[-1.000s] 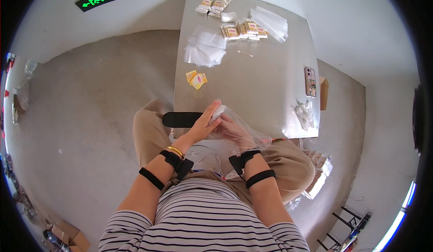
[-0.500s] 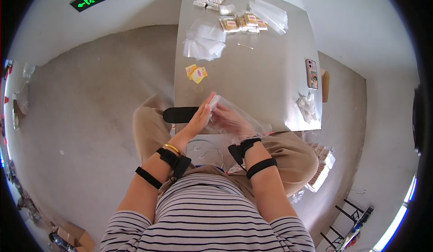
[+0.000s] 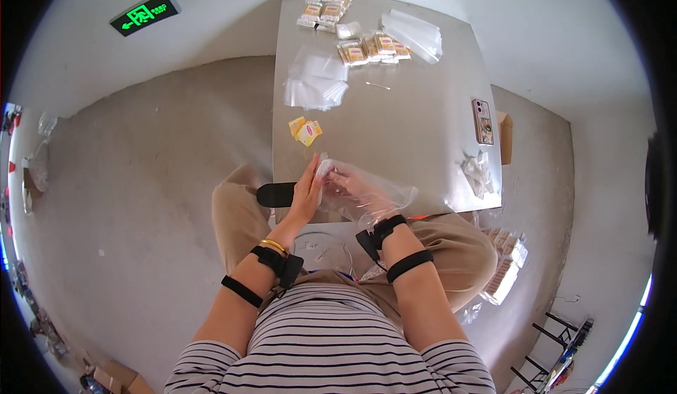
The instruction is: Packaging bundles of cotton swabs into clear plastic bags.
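Over the table's near edge, my left hand (image 3: 306,191) is pressed with fingers together against the edge of a clear plastic bag (image 3: 395,198). My right hand (image 3: 355,184) shows through the film, its fingers bent around the bag's edge, facing my left palm. The bag drapes back over my right wrist. Whether anything else lies between the hands is hidden. Just beyond them are a few yellow cards (image 3: 305,132). A single cotton swab (image 3: 378,85) rests farther up the metal table (image 3: 409,126).
Clear bags (image 3: 316,80) lie in a pile at left, with more bags (image 3: 415,36) at the far right. Small swab packs (image 3: 374,48) are grouped at the back. A phone (image 3: 483,121) and crumpled plastic (image 3: 479,175) line the right edge. A black rounded piece (image 3: 275,195) juts out left.
Both hands, still together at the bag, have shifted slightly left and nearer to me. The whole table sits a little lower in view, as my head has tilted.
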Tool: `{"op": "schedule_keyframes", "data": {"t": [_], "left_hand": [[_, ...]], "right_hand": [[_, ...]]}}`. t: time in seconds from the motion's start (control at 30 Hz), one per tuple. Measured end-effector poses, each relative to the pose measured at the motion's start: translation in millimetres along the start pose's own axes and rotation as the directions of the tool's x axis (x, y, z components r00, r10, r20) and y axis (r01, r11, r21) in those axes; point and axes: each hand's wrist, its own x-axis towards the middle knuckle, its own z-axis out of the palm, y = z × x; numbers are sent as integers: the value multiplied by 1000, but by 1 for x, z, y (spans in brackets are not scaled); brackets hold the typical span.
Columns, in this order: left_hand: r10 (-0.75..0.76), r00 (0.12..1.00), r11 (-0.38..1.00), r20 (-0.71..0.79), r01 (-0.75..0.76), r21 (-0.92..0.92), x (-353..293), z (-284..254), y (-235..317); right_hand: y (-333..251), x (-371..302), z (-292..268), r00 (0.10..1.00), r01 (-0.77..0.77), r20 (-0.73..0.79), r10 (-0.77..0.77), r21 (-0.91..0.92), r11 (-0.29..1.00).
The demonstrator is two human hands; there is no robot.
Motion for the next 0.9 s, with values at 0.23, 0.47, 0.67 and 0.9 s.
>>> {"op": "schedule_keyframes", "data": {"t": [0.23, 0.47, 0.67, 0.9], "left_hand": [[-3, 998, 997, 67, -2, 75, 8, -2, 10], [-42, 995, 988, 92, 27, 150, 7, -1, 13], [-68, 995, 982, 76, 53, 184, 1, -9, 3], [-118, 985, 974, 127, 90, 206, 5, -7, 12]], "right_hand": [[32, 17, 4, 951, 282, 46, -306, 279, 918], [18, -12, 9, 993, 41, 112, -46, 45, 998], [-17, -50, 11, 996, -42, 69, 61, -259, 965], [-106, -160, -53, 883, -151, 260, 391, -631, 761]]}}
